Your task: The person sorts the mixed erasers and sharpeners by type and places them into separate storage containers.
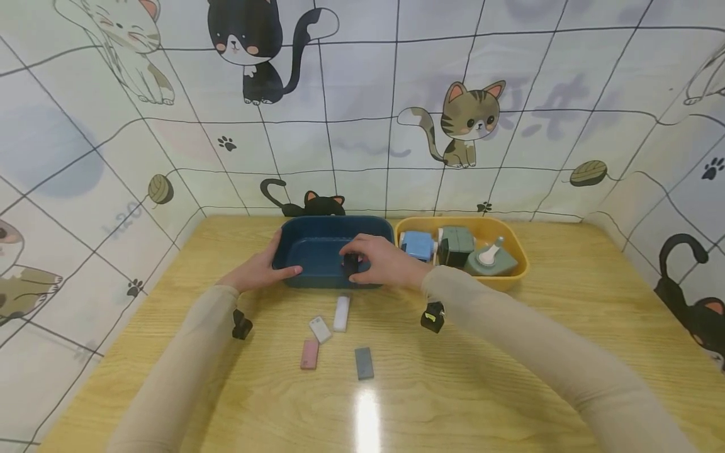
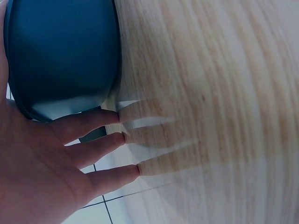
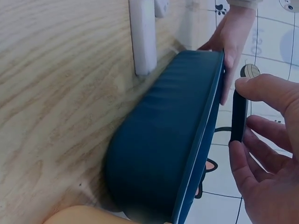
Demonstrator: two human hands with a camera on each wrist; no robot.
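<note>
My right hand (image 1: pixel 386 260) pinches a small black rectangular block (image 3: pixel 238 116) between thumb and fingertips, above the dark blue bin (image 1: pixel 323 280). In the right wrist view the block stands on edge, outside the bin's rim from that angle. At the bin's left end is my left hand (image 1: pixel 257 269), its thumb over the front left corner. The left wrist view shows its fingers (image 2: pixel 100 149) straight and spread along the bin's outside, tips at the tabletop. Part of the bin's inside is hidden behind my right hand.
A yellow bin (image 1: pixel 518 277) beside the blue one holds a blue box (image 1: pixel 417 244), a dark green box (image 1: pixel 457 242) and a grey-green item with a white pump-like top (image 1: pixel 491 255). Before the bins lie two white blocks (image 1: pixel 342 313), a pink block (image 1: pixel 309 354) and a grey block (image 1: pixel 364 363).
</note>
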